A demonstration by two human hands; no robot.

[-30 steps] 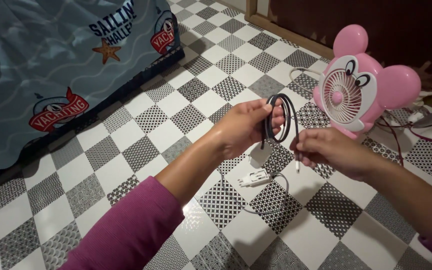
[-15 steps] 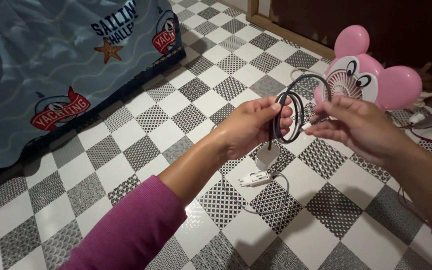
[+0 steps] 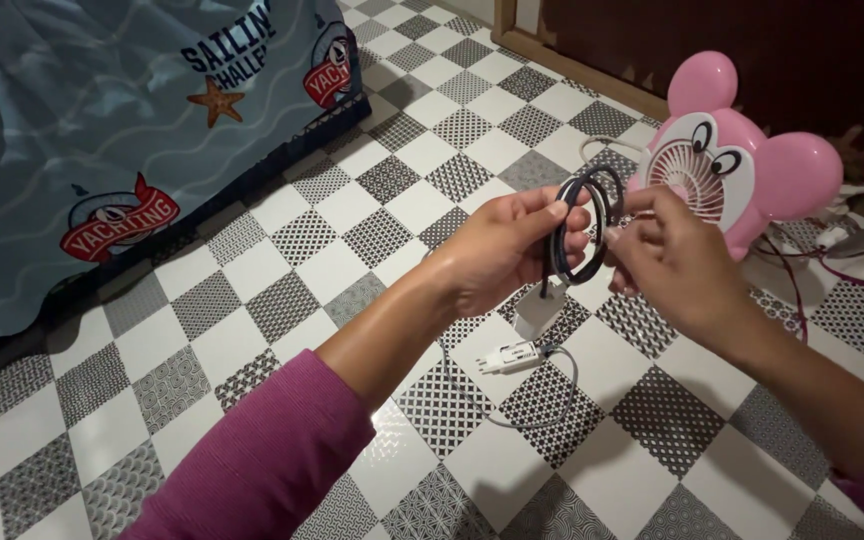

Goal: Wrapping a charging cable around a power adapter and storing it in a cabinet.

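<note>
My left hand (image 3: pixel 507 250) grips a coil of dark cable (image 3: pixel 578 226), held upright above the floor. The fingers of my right hand (image 3: pixel 674 258) pinch the same coil from its right side. Under my hands on the floor lie a white charger block (image 3: pixel 537 311) and a small white plug (image 3: pixel 514 355) with a thin grey wire (image 3: pixel 552 400) looping off it. Just behind my right hand stands a pink fan (image 3: pixel 727 175) shaped like a cartoon mouse head with round ears.
The floor (image 3: pixel 282 270) is black-and-white chequered tile. A blue printed bedsheet (image 3: pixel 102 140) hangs over a bed at the left. At the right edge lie several wires and plugs (image 3: pixel 852 245). A dark wooden door frame (image 3: pixel 592 70) runs along the back.
My right hand rose from below the coil to its right side and now pinches it. The coil was lifted slightly and the view shifted a little.
</note>
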